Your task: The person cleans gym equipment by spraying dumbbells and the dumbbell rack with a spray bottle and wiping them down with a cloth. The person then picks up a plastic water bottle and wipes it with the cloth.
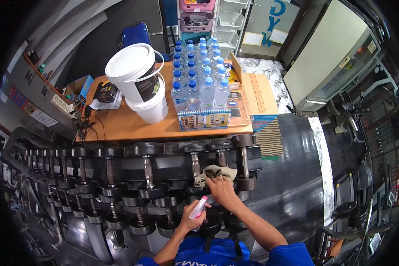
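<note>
My left hand (190, 217) is closed around a small clear spray bottle (198, 207) with a pink and white top, held tilted in front of the dumbbell rack. A crumpled beige and dark cloth (216, 173) lies under my right hand (221, 189), whose fingers press and grip it against the dumbbells on the upper tier. The cloth covers part of one dumbbell (221, 155) near the right end of the row. Just left of it rests another dumbbell (195, 162), and to the right a further dumbbell (244, 159) stands at the row's end.
Behind the rack, a wooden table (133, 131) bears stacked white buckets (153, 106), several water bottles (193, 95) and a desk calendar (204, 120). A cardboard box (259, 95) stands beside the table. Gym machines (359, 213) are at the right.
</note>
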A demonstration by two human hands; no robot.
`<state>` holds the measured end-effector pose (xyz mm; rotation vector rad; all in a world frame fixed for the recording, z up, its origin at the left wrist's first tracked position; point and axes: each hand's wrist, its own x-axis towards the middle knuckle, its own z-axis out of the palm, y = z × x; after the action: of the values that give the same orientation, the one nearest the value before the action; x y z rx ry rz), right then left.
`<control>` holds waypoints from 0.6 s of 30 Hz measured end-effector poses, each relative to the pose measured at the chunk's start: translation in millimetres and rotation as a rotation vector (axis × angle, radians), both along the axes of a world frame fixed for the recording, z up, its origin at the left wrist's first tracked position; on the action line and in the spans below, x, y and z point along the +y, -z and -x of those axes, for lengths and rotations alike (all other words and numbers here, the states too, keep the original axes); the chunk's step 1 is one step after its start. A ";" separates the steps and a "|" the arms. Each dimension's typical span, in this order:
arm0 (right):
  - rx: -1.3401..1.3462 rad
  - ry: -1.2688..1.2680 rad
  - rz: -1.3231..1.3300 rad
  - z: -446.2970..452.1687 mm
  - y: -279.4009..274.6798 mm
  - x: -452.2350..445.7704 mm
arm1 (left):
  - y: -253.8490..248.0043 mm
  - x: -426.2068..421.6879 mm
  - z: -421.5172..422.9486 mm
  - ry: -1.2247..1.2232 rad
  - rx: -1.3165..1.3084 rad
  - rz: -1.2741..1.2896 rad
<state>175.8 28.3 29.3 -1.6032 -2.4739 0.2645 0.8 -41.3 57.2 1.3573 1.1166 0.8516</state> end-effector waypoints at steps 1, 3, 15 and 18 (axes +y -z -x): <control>0.039 -0.041 0.030 -7.3 -4.0 3.4 | 0.4 0.6 0.3 0.006 0.013 -0.003; 0.100 -0.103 0.080 -21.8 -14.3 10.6 | 1.9 0.7 0.4 -0.008 -0.008 0.006; 0.274 0.358 0.172 -81.8 -20.2 8.6 | 13.0 -4.3 1.4 -0.005 -0.008 0.040; 0.308 0.442 0.151 -62.9 -36.1 -5.7 | 11.7 -0.8 -6.3 0.047 0.066 -0.008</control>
<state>238.6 22.6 65.4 -1.9448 -1.8577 0.5886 7.1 -42.1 45.5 1.4220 1.1283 0.7829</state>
